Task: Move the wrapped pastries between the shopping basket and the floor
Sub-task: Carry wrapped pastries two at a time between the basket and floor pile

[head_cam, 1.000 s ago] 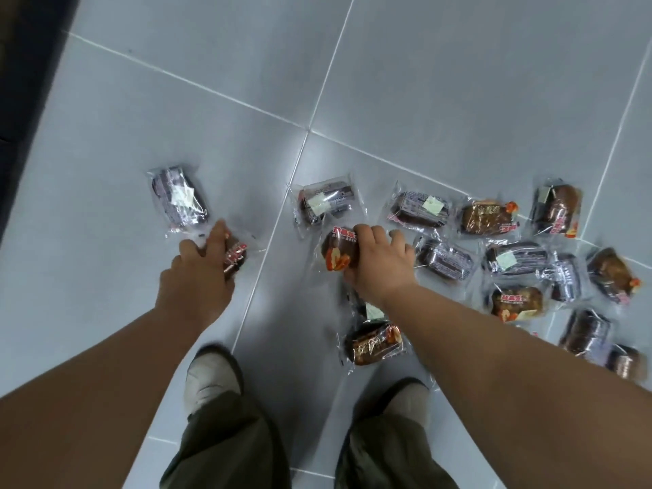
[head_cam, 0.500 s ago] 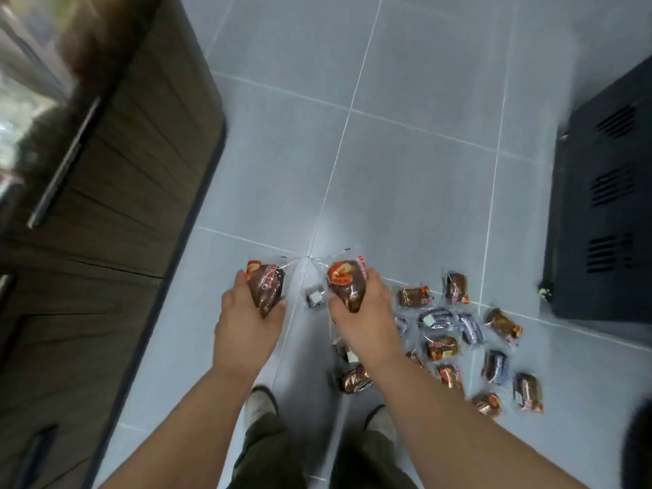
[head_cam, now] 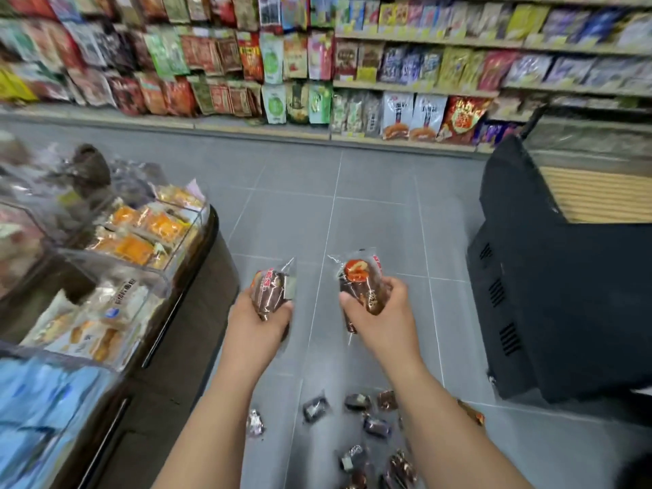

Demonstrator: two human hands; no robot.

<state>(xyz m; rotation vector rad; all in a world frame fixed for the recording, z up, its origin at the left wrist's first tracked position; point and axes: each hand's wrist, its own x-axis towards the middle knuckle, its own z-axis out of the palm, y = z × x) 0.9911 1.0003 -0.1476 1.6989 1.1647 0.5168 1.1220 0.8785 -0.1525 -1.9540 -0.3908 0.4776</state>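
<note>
Wrapped pastries (head_cam: pixel 270 291), glossy brown in clear film, red-labelled, left hand (head_cam: pixel 254 326) grips one, right hand (head_cam: pixel 382 321) grips another

Grey tiled floor (head_cam: pixel 370 220) with scattered wrapped pastries (head_cam: pixel 376 427)

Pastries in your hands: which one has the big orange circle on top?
The right pastry, held by the right hand. The left pastry shows a red strip, no circle.
</note>
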